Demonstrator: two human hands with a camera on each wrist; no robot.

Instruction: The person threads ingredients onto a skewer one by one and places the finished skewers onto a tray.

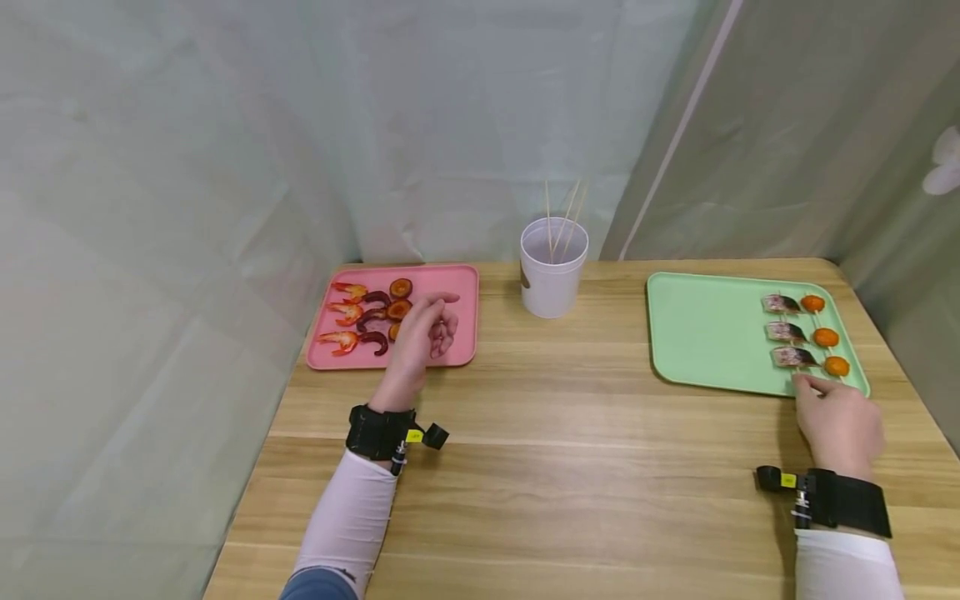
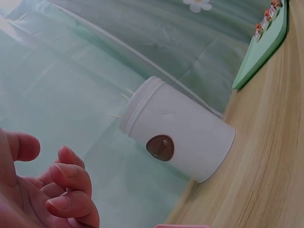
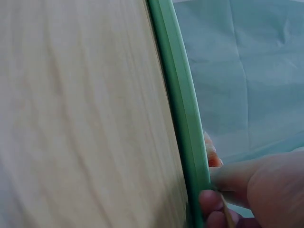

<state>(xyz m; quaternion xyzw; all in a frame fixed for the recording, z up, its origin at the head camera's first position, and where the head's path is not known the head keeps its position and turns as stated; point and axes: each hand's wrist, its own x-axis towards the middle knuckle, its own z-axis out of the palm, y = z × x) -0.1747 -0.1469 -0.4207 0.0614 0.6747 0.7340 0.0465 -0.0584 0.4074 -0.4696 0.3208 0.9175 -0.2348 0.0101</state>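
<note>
Over the right part of the pink tray (image 1: 457, 350) is my left hand (image 1: 426, 337), fingers loosely curled with nothing in them. It partly hides round brown-rimmed slices (image 1: 401, 288); beside them lie shrimp pieces (image 1: 347, 313) and dark curled pieces (image 1: 372, 337). My right hand (image 1: 838, 417) is at the near edge of the green tray (image 1: 705, 333), pinching the stick end (image 3: 227, 211) of a skewer that bears three fish pieces (image 1: 786, 332). Just right of it on the tray lies another skewer with three orange balls (image 1: 826, 337).
A white bucket (image 1: 551, 287) with three thin wooden sticks (image 1: 562, 218) stands between the trays at the back. Pale curtains (image 1: 487, 125) hang behind and beside the wooden table (image 1: 570, 467).
</note>
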